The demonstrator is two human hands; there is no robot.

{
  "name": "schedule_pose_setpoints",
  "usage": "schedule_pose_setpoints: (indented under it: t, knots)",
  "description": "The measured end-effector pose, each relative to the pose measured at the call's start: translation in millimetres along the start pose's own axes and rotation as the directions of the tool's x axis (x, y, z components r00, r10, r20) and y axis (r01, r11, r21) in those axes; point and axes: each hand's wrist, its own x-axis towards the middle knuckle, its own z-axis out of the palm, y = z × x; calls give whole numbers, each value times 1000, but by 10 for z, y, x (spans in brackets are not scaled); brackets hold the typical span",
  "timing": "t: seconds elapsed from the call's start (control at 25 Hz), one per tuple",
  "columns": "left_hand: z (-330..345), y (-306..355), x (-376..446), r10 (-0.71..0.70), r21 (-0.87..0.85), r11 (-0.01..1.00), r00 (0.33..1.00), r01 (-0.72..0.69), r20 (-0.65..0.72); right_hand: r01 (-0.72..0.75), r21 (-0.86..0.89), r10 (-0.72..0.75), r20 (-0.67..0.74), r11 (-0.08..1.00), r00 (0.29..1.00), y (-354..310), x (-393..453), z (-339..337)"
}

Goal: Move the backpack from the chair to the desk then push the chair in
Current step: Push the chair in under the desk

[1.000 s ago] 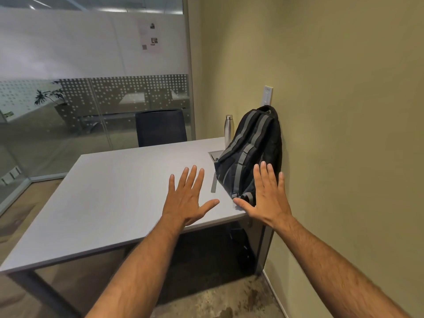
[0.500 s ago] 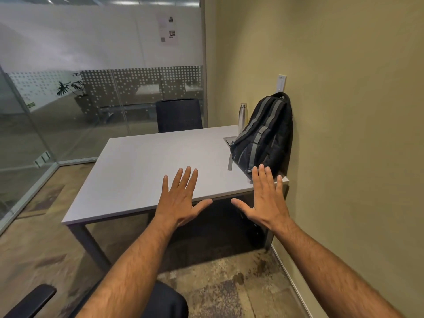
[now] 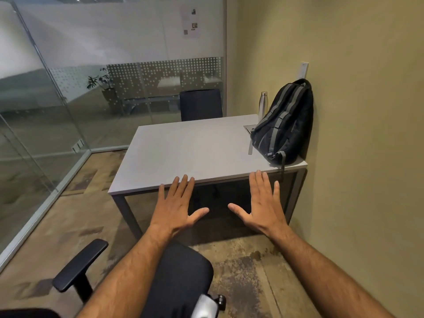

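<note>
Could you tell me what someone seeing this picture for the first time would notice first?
Two open hands, the left hand and right hand, hang spread in mid-air before the grey desk. A black backpack leans against the wall on the desk's far right corner, beside a steel bottle. A black office chair sits below the arms.

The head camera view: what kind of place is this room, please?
Probably a small office meeting room. A plain grey rectangular desk stands against the wall, black office chairs sit at its far side and near side, and frosted, dot-patterned glass partition walls enclose it.
</note>
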Motion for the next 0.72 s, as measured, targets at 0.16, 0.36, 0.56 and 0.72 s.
schedule_pose_setpoints:
  t: [0.16,0.36,0.56,0.72]
  knots:
    - [-46,-422,-445,-27,3,1000,1000,27,-11,22,6,-22,36,1000,999,-536,-206,23]
    - [-79,-993,-807,-49,-10,999,999,49,-2,21,2,-21,65,1000,998,-1205,-407,123]
    - [-48,-1713,-1168,45,-50,998,999,-45,-9,-51,-9,51,43,999,998,-2082,-636,327]
    - [-49,-2323,-1506,117,-76,990,993,-116,10,-120,-37,121,15,992,993,-2832,-863,480]
